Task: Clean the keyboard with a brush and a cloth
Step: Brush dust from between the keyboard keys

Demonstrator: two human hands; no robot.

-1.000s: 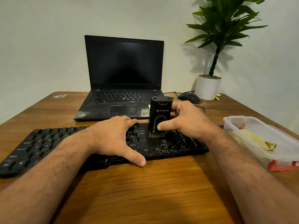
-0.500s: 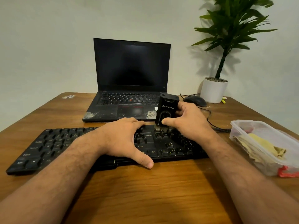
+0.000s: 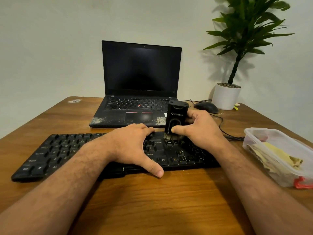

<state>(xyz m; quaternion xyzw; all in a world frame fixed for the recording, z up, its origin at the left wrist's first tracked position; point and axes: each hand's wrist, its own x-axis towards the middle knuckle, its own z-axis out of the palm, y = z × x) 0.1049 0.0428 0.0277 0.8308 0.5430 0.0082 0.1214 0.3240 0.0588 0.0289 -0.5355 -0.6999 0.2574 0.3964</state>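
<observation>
Presently listed: right hand (image 3: 199, 131), fingers and thumb clasped round an upright black brush (image 3: 176, 118), bristles on the keys of a black keyboard (image 3: 55, 151) lying on a wooden table (image 3: 152, 200); left hand (image 3: 133, 146), fingers relaxed, pressing the keyboard; yellow cloth (image 3: 279, 155) in a plastic box (image 3: 264, 133) at right.

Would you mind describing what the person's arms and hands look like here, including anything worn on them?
Both forearms are bare right up to the bottom edge of the picture, with no sleeve showing. They are covered in dark hair. The left hand and the right hand wear no gloves, and no ring, watch or bracelet is visible on either one. The nails that show are short.
</observation>
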